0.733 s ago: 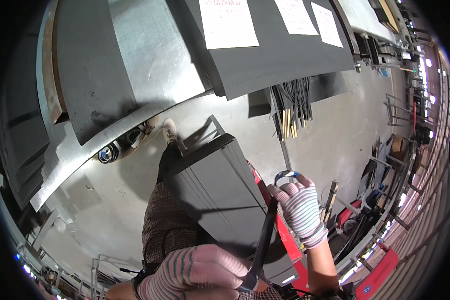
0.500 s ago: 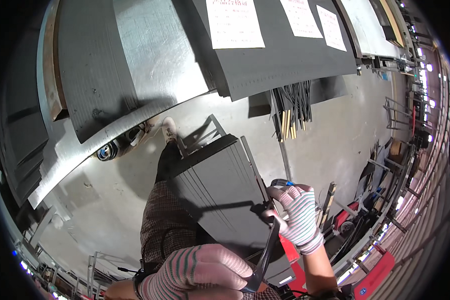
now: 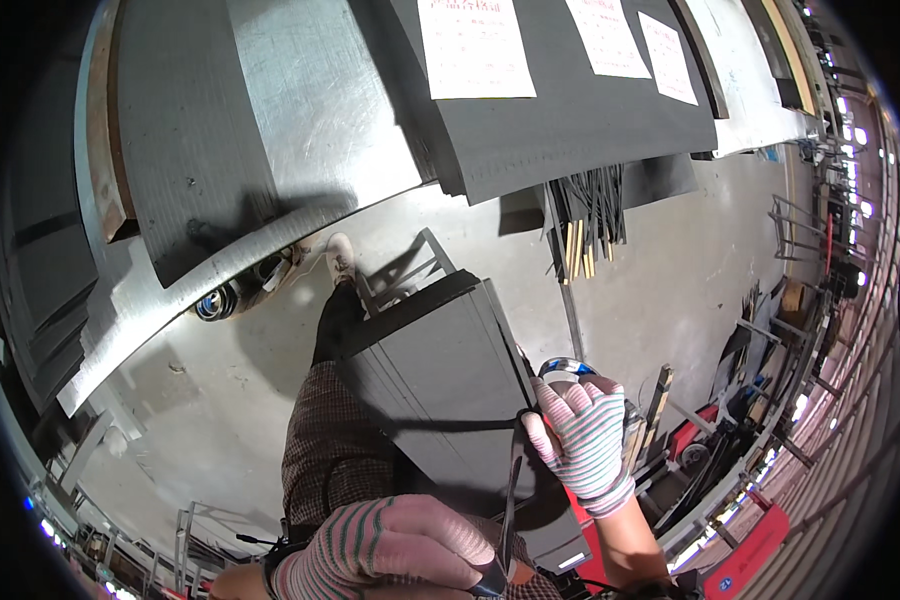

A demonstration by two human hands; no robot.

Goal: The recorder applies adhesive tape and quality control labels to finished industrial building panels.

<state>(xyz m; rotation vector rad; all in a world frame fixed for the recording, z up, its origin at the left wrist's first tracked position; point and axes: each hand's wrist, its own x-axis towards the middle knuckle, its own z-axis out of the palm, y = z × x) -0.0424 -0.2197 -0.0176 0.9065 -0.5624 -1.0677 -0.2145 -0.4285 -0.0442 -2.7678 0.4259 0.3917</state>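
Observation:
A stack of flat dark-grey sheets lies slantwise in front of me, beside my leg. A black strip hangs from its right edge down to my left hand, which wears a pink, white and green striped glove and is closed on the strip's lower end. My right hand, in a matching glove, is at the stack's right edge, its fingers curled against a dark ring-shaped roll with a pale inside and some blue. How far the fingers reach round the roll is hidden. A thin dark band crosses the stack's top.
A metal table with dark sheets and white paper slips stands ahead. Thin black strips with yellowish ends hang beside it. A person's shoe shows on the floor. Racks with red parts stand at right.
My right hand has tilted a little, and more of the roll's pale inside shows. My left hand has shifted slightly down and left; the strip now hangs more upright.

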